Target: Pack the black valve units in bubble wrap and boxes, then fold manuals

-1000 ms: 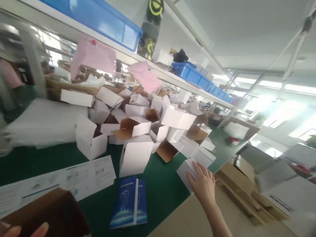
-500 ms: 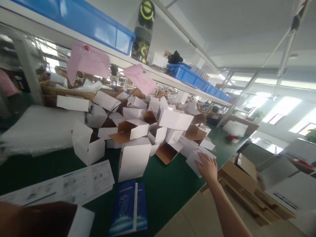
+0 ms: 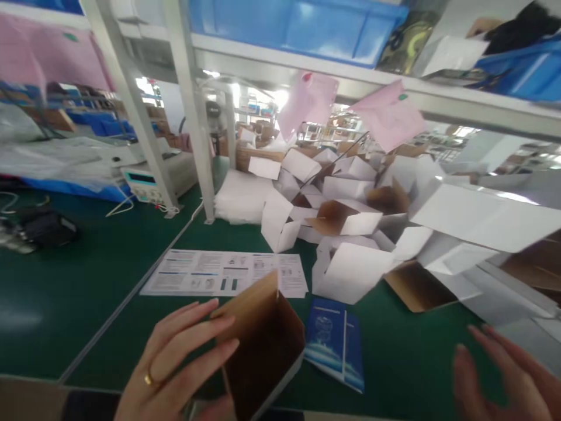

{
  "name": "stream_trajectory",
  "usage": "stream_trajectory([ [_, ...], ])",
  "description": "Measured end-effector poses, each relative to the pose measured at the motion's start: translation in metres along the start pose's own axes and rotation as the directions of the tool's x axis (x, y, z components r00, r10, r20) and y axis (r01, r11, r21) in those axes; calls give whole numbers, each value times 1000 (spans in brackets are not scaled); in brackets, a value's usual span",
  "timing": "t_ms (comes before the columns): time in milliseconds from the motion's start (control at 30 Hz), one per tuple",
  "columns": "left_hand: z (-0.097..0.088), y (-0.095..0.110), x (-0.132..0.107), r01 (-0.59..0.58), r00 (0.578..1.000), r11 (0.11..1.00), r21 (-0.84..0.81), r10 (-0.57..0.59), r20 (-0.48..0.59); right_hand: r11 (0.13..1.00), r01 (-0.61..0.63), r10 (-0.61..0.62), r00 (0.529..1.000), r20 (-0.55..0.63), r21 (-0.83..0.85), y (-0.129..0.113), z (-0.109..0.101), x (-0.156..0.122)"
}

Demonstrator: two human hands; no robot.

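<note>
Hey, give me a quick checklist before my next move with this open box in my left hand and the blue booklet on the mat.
1. Grip of the left hand on the box: ok, fingers lie against its raised flap.
2. The box is open: ok, its brown inside shows.
3. The box is empty: cannot tell, the inside is dark and blurred.
4. The right hand is free: ok, open and holding nothing.
5. The blue booklet is in place: ok, flat on the green mat, right of the box.
6. The printed sheet is in place: ok, flat on the mat behind the box.
</note>
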State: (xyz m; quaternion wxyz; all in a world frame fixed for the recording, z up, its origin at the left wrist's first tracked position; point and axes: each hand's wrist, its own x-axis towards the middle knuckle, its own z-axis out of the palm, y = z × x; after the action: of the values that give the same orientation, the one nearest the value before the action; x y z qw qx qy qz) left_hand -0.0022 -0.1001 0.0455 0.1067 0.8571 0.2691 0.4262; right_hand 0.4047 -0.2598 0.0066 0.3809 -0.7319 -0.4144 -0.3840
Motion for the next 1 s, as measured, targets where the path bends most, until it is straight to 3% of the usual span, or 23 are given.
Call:
stream_trajectory([
  [67, 7, 13, -4, -93, 994, 995, 46, 91, 54, 981, 120, -149, 970, 194, 155, -45, -1, -21],
  [100, 11, 18, -5, -134, 989, 989, 68, 129, 71, 939, 194, -261, 940, 220, 284, -64, 0, -32],
  [167, 16, 23, -6, -222, 975, 970, 97, 218, 50, 872, 141, -362, 831, 423, 468, -97, 5, -54],
  [233, 15, 19, -4, -276, 961, 953, 126, 278, 5, 794, 62, -419, 778, 469, 605, -126, 12, -76],
  [300, 6, 12, 0, -288, 957, 941, 177, 287, 29, 774, -104, -285, 823, 491, 624, -155, 16, -96],
  [367, -7, 3, 2, -257, 966, 936, 242, 248, 68, 740, -198, -219, 833, 509, 643, -177, 18, -109],
  [467, -25, -4, 3, -233, 971, 934, 270, 206, 124, 703, -200, -252, 827, 502, 683, -191, 24, -116],
  [600, -42, -7, 11, -227, 950, 947, 227, 164, 265, 618, -254, -273, 819, 506, 744, -194, 41, -98],
  [667, -47, -5, 15, -216, 954, 944, 251, 149, 260, 584, -322, -323, 750, 578, 745, -202, 47, -85],
  [733, -47, 1, 16, -206, 968, 939, 277, 154, 197, 559, -381, -406, 648, 644, 736, -215, 50, -74],
  [767, -46, 5, 14, -211, 970, 940, 268, 168, 174, 541, -414, -418, 623, 661, 732, -222, 50, -70],
  [833, -39, 13, 6, -228, 966, 946, 231, 190, 176, 510, -471, -391, 619, 682, 720, -233, 50, -71],
  [900, -28, 18, -3, -225, 933, 949, 221, 145, 329, 502, -496, -373, 615, 695, 708, -236, 51, -78],
  [933, -22, 18, -7, -200, 892, 953, 226, 82, 444, 505, -502, -377, 603, 702, 702, -235, 52, -83],
  [1000, -9, 13, -13, -157, 760, 962, 225, -28, 649, 509, -517, -381, 583, 718, 689, -231, 53, -92],
])
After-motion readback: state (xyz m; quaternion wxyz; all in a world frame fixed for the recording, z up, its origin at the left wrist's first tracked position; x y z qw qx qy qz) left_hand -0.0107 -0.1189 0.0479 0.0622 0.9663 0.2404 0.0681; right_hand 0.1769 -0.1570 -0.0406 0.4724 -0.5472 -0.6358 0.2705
